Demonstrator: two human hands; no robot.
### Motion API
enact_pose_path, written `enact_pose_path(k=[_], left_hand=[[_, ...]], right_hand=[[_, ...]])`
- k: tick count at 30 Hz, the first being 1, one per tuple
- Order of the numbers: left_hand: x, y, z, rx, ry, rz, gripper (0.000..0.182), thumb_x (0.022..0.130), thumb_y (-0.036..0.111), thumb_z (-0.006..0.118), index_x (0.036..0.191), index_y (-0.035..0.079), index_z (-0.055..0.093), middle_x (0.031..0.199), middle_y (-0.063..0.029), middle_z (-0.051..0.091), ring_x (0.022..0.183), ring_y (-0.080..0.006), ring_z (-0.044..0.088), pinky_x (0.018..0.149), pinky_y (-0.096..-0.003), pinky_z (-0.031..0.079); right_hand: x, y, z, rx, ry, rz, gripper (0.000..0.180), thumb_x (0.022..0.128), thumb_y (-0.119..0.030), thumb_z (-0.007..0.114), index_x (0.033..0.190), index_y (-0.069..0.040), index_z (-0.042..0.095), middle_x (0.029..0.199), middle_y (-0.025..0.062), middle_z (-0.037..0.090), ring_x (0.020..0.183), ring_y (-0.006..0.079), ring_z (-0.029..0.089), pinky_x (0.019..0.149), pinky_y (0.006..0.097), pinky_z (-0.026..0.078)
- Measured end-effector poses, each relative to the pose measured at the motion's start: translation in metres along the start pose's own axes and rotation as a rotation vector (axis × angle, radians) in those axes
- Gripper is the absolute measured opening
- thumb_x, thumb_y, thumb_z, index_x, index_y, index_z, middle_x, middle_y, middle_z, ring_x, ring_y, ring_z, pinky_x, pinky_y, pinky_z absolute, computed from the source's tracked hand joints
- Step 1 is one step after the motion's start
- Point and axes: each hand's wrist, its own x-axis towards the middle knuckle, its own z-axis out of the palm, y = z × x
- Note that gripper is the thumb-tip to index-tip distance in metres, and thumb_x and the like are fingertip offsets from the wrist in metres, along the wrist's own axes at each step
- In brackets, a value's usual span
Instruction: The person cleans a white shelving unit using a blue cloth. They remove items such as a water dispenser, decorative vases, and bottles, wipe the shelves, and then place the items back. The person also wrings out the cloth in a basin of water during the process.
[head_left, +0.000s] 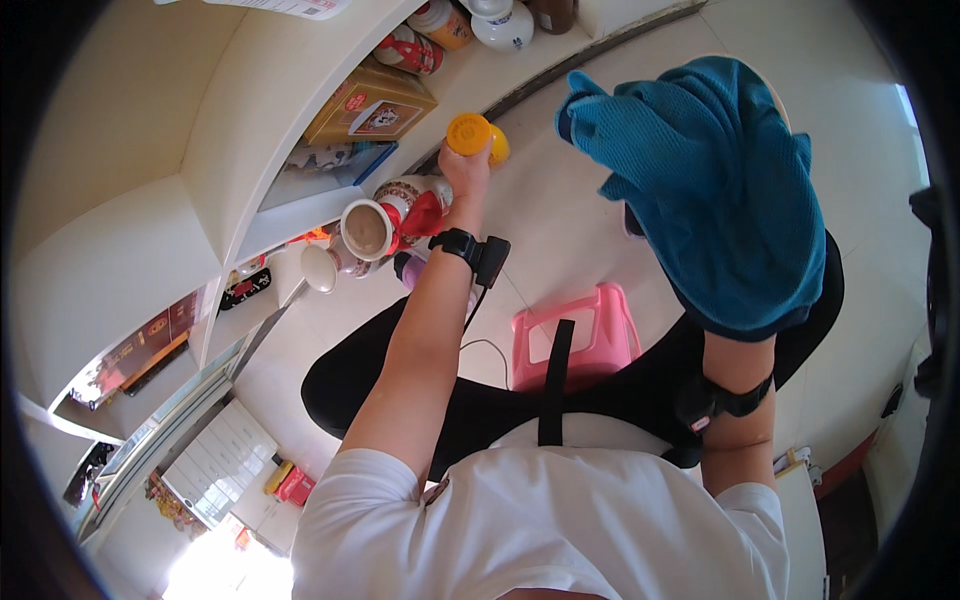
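My left hand (466, 176) is closed around a yellow container with an orange-yellow cap (469, 134), held beside the lower shelf. The cap faces up towards me, and my fingers are mostly hidden. A blue cloth with a dark border (720, 195) covers my right hand completely. Only the wrist shows below it, so the fingers cannot be seen. Part of a pale curved edge (776, 97) shows behind the cloth; what it belongs to is unclear. Near my left wrist stands a patterned porcelain vase (367, 229) with a red ribbon (421, 217). A second pale-rimmed vase (320, 270) is beside it.
The white shelf unit (247, 97) curves along the left. It holds a gold box (371, 101), a blue-edged box (375, 163), red-and-white bottles (409, 49) and a white porcelain bottle (502, 26). A pink plastic stool (574, 337) stands between my legs on the tiled floor (540, 217).
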Motion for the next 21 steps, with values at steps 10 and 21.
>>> enact_pose_path(k=[10,21], left_hand=[[0.002,-0.026,0.003,-0.002,0.026,0.083,0.042,0.071,0.014,0.083,0.106,0.003,0.063,0.103,-0.0123,0.064,0.096,-0.0258,0.062,0.089,-0.0366,0.049],[-0.016,-0.015,-0.016,0.098,-0.164,-0.082,0.04,0.083,0.025,0.076,0.114,0.003,0.064,0.109,-0.01,0.069,0.102,-0.0201,0.065,0.088,-0.0332,0.05]], right_hand=[[0.001,0.008,0.002,-0.02,0.049,0.026,0.048,0.102,-0.036,0.048,0.137,-0.004,0.044,0.13,0.0161,0.058,0.112,0.0296,0.06,0.104,0.0418,0.046],[-0.006,0.001,0.029,0.127,-0.077,0.049,0.047,0.102,-0.036,0.047,0.137,-0.004,0.044,0.129,0.016,0.058,0.111,0.0287,0.06,0.104,0.0413,0.046]])
